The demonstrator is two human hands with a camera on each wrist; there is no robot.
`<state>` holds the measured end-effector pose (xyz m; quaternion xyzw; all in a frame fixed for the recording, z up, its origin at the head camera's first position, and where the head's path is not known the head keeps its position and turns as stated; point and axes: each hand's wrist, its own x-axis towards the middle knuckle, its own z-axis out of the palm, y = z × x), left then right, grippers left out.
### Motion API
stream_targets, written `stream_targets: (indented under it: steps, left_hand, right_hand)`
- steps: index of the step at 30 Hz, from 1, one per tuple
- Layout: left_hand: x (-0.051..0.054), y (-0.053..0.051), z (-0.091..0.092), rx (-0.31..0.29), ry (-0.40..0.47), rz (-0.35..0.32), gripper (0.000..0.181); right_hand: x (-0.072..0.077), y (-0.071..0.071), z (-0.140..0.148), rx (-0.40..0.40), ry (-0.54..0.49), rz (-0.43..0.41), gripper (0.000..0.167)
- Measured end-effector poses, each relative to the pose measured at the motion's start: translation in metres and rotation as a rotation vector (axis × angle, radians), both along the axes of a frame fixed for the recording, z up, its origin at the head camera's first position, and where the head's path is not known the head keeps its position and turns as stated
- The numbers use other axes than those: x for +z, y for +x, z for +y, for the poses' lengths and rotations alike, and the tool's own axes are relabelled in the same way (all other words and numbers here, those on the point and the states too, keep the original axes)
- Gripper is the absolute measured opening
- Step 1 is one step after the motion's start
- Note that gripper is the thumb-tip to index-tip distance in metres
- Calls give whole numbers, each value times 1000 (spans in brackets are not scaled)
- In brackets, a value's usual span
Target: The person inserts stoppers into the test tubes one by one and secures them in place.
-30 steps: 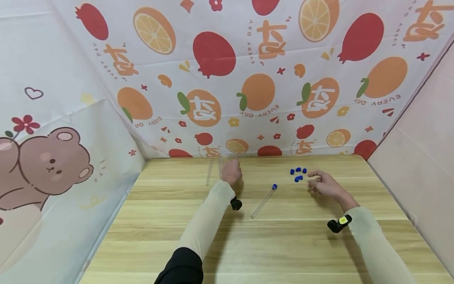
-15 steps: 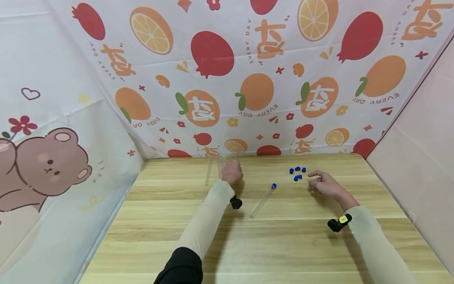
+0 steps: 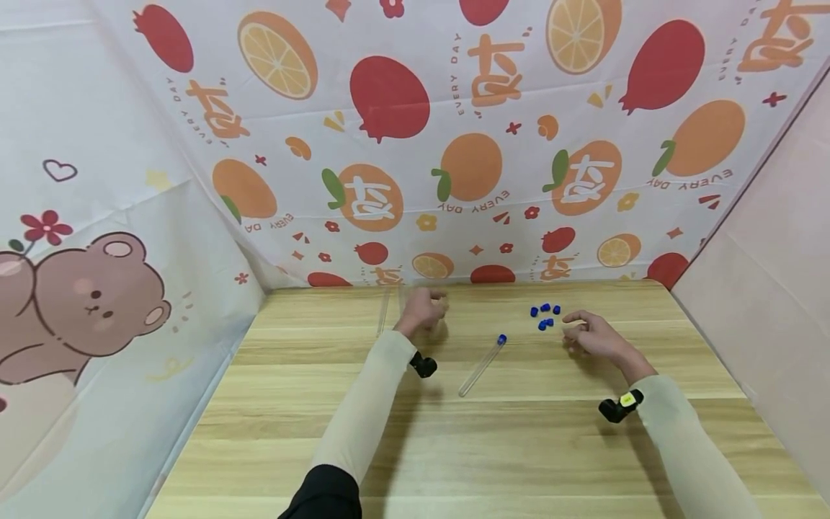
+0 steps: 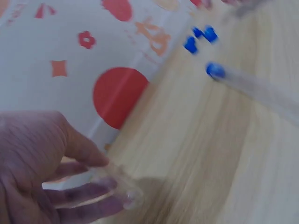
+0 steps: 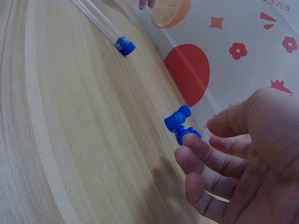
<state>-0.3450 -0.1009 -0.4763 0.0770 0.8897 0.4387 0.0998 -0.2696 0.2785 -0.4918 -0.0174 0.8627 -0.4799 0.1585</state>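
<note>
My left hand (image 3: 423, 310) is near the table's back edge. In the left wrist view, its thumb and fingers pinch a clear tube (image 4: 133, 197), blurred, whose rounded end sticks out past the fingertips. My right hand (image 3: 596, 339) hovers with loosely bent fingers and nothing between them, just right of several loose blue caps (image 3: 545, 308). Between the hands a clear tube (image 3: 478, 371) lies slantwise, a blue cap (image 3: 502, 339) on its upper end. The right wrist view shows this cap (image 5: 125, 45) too, with loose caps (image 5: 175, 121) beyond the right fingertips.
Left of my left hand, another clear tube (image 3: 382, 313) lies near the back edge of the wooden table (image 3: 285, 404). A fruit-patterned cloth (image 3: 408, 173) hangs directly behind the table, with pale walls on both sides.
My left hand has turned and shifted slightly left, its fingers now pointing more to the right. My right hand and the capped tube have stayed in place.
</note>
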Motion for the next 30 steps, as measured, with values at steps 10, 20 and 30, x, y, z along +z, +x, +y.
stream_targets:
  steps: [10, 20, 30]
  left_hand:
    - [6, 15, -11, -41, 439, -204, 72]
    - [9, 25, -12, -42, 511, -251, 71]
    - [9, 29, -14, -53, 593, -303, 69]
  right_hand:
    - [-1, 1, -1, 10, 11, -2, 46]
    - [-1, 1, -3, 11, 9, -10, 46]
    - [2, -2, -6, 3, -10, -31, 48]
